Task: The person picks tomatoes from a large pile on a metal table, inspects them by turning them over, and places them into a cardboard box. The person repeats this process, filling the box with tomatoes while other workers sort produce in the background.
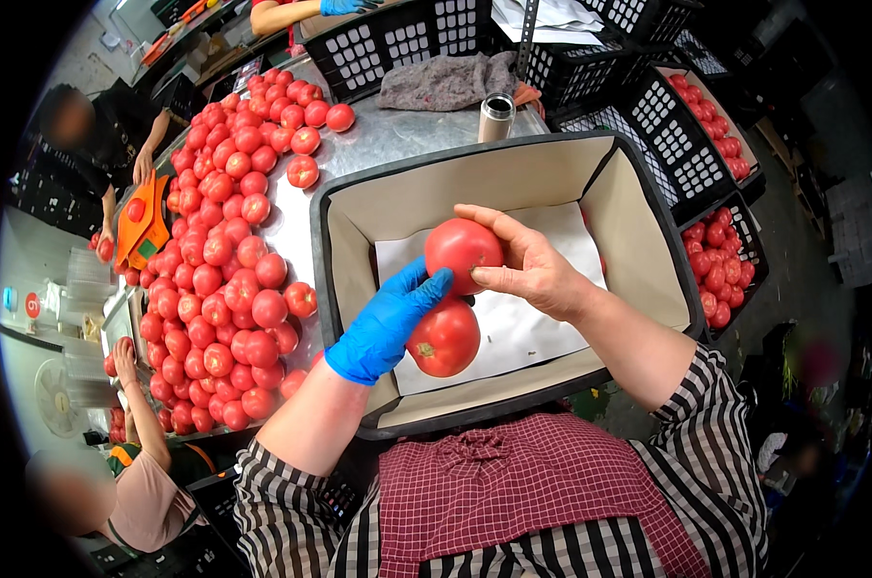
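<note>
Two large red tomatoes are held one just below the other over a lined crate [638,231]. My bare right hand [537,270] closes on the upper tomato [463,252], thumb across its near side and fingers over its far side. My left hand [392,313], in a blue glove, has its fingers bent between the two. Its fingertips touch the upper tomato, and the lower tomato [443,339] rests against the glove; part of that grip is hidden. White paper [542,339] covers the crate's bottom beneath my hands.
A big heap of tomatoes [219,260] covers the metal table on the left. A metal flask [496,118] and grey cloth [445,83] stand beyond the crate. Black crates, some with tomatoes [717,270], are at right. Other people work along the left and far sides.
</note>
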The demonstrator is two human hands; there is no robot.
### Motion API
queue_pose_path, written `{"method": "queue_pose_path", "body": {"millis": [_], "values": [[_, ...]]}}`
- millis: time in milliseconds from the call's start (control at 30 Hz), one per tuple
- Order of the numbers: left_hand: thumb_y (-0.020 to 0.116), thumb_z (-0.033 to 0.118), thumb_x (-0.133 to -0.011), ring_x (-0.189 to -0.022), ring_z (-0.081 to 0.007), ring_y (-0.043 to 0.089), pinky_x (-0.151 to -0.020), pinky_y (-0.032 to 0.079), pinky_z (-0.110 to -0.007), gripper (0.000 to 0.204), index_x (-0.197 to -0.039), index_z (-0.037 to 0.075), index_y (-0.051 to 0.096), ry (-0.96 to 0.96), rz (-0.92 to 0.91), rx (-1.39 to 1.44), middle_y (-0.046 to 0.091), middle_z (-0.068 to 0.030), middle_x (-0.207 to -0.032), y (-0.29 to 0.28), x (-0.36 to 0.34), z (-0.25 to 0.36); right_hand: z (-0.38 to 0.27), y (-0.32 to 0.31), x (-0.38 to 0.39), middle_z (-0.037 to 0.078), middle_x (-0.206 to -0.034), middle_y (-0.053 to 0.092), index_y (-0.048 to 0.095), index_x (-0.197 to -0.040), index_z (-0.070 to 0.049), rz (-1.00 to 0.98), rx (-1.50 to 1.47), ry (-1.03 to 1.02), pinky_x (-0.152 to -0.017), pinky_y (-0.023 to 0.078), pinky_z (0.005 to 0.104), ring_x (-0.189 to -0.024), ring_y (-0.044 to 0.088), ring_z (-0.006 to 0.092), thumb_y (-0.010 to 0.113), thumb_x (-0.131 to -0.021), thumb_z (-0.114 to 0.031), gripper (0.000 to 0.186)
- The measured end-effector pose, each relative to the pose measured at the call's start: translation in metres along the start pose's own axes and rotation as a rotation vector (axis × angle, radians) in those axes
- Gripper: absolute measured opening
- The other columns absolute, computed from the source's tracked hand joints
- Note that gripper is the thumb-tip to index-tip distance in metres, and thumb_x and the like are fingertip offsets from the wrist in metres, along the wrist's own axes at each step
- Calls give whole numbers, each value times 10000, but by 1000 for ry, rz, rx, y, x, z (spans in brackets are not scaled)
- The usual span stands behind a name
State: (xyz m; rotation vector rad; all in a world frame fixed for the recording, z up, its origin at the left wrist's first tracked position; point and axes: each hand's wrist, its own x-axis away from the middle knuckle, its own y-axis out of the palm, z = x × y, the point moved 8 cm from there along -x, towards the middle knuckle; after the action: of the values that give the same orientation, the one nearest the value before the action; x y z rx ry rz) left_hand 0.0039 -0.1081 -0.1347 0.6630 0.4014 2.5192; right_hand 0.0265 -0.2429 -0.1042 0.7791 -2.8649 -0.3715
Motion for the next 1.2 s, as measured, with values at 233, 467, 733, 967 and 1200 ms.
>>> {"method": "queue_pose_path", "body": {"millis": [233,467,733,967,1200], "values": [[601,375,-963,-1083,-190,613,-923,516,-337,568,-1387,31,447,-2,19,0,601,-97,-1222,1,5,7,-7,3,2,128,-1333,501,314,-1489,-64,-54,3,-18,-1055,439,384,-1252,502,220,708,-858,-149,749],[618,408,-949,-1108,-179,580,-948,488,-337,588,-1387,46,470,0,2,-8,596,-85,-1230,3,4,4,-3,5,1,130,-1348,483,300,-1496,-78,-60,18,-2,-1052,444,386,-1237,512,210,736,-823,-115,802],[626,411,-938,-1117,-189,588,-925,514,-333,655,-1436,59,387,-173,-45,226,565,-105,-1277,7,10,0,-8,6,2,124,-1315,507,351,-1468,-99,-9,259,-110,-1025,455,373,-1189,543,216,757,-828,-158,760],[631,332,-944,-1114,-173,594,-929,509,-307,614,-1436,66,376,-53,-190,333,556,-108,-1289,16,2,-8,-1,-1,-1,96,-1225,590,517,-1263,-48,126,204,-154,-969,447,314,-1107,562,169,414,-1039,-406,435],[668,398,-906,-997,-283,675,-828,575,-407,695,-1428,56,362,-89,-277,580,615,-208,-1193,23,14,-5,-6,10,0,185,-1463,427,233,-1513,-80,79,81,-124,-1035,426,363,-1273,506,246,280,-915,-739,891]]}}
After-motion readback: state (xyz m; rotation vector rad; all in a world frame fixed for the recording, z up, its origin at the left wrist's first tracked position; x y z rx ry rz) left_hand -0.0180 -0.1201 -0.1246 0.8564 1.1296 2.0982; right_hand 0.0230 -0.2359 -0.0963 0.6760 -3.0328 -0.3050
